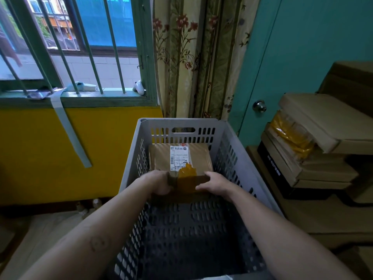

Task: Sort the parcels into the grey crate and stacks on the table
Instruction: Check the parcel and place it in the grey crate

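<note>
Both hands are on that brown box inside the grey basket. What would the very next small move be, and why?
Probably settle the parcel flat on the grey crate's floor and let go. The left hand and right hand each hold its near edge, and it is already inside, close to the far wall. Whether it touches the floor yet is unclear.

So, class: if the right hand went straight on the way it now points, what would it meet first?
The parcel: the right hand grips its near edge. Beyond it stands the slotted far wall of the grey crate, probably next, though depth is unclear.
</note>
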A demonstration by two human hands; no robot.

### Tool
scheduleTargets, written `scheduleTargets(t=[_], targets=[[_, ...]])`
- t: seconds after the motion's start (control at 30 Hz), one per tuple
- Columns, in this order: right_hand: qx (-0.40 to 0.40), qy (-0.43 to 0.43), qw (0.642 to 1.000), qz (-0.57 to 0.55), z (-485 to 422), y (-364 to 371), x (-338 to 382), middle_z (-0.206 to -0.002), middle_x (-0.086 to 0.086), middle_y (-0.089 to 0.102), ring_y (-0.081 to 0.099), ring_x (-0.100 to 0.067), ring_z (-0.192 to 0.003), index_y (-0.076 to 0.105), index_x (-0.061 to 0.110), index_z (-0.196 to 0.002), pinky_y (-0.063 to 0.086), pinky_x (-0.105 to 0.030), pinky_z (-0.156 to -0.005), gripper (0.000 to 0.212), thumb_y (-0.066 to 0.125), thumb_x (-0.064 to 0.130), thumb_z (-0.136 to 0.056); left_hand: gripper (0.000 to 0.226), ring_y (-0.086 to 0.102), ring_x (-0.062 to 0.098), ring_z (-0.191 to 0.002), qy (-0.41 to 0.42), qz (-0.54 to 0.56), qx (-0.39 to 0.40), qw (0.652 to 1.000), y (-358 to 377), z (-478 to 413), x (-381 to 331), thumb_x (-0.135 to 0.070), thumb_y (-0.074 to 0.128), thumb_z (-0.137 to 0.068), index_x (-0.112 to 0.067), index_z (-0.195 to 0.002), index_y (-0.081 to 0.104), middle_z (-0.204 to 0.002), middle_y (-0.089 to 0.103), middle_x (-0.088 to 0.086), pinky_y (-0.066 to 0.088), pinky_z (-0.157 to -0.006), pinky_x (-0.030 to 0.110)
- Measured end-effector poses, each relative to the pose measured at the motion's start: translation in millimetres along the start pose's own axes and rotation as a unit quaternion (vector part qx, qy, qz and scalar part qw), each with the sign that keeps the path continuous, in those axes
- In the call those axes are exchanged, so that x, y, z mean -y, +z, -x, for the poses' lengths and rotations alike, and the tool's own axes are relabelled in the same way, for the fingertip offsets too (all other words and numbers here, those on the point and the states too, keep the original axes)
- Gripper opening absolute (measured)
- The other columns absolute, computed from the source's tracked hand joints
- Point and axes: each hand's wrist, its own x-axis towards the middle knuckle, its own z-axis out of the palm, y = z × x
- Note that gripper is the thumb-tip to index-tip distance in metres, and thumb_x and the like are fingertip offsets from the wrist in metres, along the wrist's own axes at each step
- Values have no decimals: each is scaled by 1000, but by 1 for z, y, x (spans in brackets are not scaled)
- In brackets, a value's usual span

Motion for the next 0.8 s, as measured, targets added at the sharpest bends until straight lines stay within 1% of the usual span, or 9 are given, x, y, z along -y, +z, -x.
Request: scheduleTargets(t=[0.07,0.13,0.17,0.27,0.37,0.43,0.6,0.7,0.8], targets=[[-16,2,999,39,11,-1,13,-161,-16,22,34,-34,-143,22,17,-157,35,-46,-116,93,75,37,-84,58,48,30,-133,-3,14,-16,1000,-2,2,0,-42,58,-96,-21,-148,43,-147,48,10,41,-112,43],[-64,-14,995,74,19,-9,29,-164,-17,6,25,-36,-147,18,18,-158,31,-44,-118,88,70,37,-90,73,38,33,-142,-3,40,-45,998,-6,9,-3,-46,58,-96,-20,-157,28,-157,35,13,37,-116,44],[-89,-34,993,74,26,-15,39,-165,-15,7,26,-36,-146,19,19,-158,32,-41,-114,85,68,36,-91,77,35,33,-144,5,51,-64,997,-9,11,-5,-47,59,-95,-20,-158,23,-159,32,13,36,-117,45],[-145,-106,982,57,50,-36,66,-159,-10,30,39,-28,-139,27,19,-156,40,-36,-103,77,67,33,-92,81,30,33,-147,28,77,-108,991,-18,22,-13,-46,61,-95,-24,-159,17,-163,25,11,34,-118,48],[-167,-151,973,53,73,-49,84,-159,-7,33,35,-27,-143,31,20,-155,35,-40,-111,73,68,33,-93,79,27,31,-149,52,97,-136,985,-26,35,-24,-45,60,-96,-26,-159,16,-165,22,8,30,-119,46],[-176,-172,967,68,91,-55,91,-158,-7,34,34,-26,-143,31,20,-154,34,-39,-112,73,68,33,-92,79,27,30,-149,68,103,-151,981,-29,42,-31,-45,60,-96,-25,-159,17,-164,23,8,29,-118,44],[-153,-166,968,106,113,-51,82,-156,-7,38,38,-24,-141,33,22,-154,37,-35,-108,72,68,32,-92,78,30,30,-147,80,103,-177,976,-31,53,-32,-44,63,-95,-25,-158,21,-162,28,7,33,-118,47],[-112,-119,974,159,97,-35,73,-153,-7,42,45,-23,-135,31,20,-154,42,-30,-99,73,69,34,-92,78,32,32,-146,37,79,-141,986,-29,53,-31,-46,63,-94,-25,-158,23,-162,27,10,35,-117,48],[-66,-50,984,159,66,-17,60,-159,-10,32,38,-27,-141,23,16,-157,38,-35,-109,81,68,32,-92,76,34,34,-145,0,61,-87,994,-24,50,-29,-47,60,-95,-25,-158,24,-161,28,12,37,-116,47]])
